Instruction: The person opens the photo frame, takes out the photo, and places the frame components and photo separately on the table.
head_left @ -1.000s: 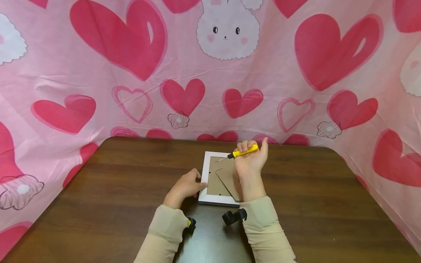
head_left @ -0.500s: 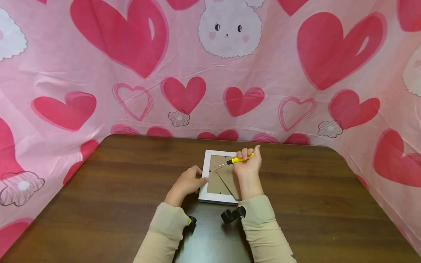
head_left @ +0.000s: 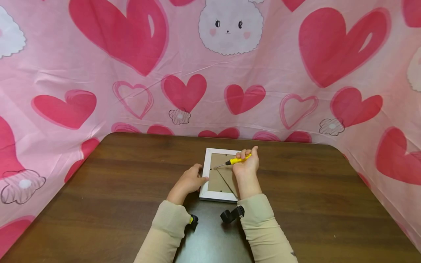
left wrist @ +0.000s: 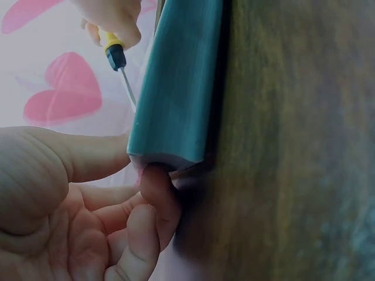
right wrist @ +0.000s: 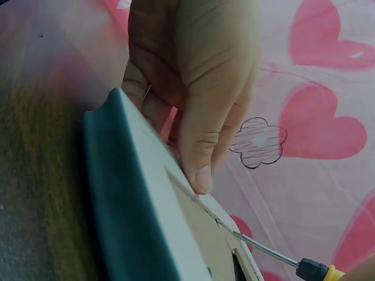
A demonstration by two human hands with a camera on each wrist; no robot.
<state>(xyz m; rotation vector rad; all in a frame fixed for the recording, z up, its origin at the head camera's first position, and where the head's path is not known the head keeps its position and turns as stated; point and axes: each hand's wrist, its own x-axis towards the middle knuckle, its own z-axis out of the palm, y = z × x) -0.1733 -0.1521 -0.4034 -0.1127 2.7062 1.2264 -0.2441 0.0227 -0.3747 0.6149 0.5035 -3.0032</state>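
A picture frame lies face down on the table, its white back rim around a brown backing board with small dark tabs at the edges. An angled stand flap sits on the board. My left hand grips the frame's left side, thumb on the rim; in the left wrist view the fingers reach under the teal outer edge. My right hand holds a yellow-and-black screwdriver. Its tip points at the board near the left tab; whether it touches, I cannot tell. The right hand hides the frame's right part.
The brown wooden table extends to both sides of the frame. Behind it hangs a pink cloth with hearts and rabbit faces. A black wrist camera hangs at the right cuff, another at the left.
My right hand has moved left and a little toward me, bringing the screwdriver's tip lower along the board, near the left tab. The left hand keeps its grip on the frame.
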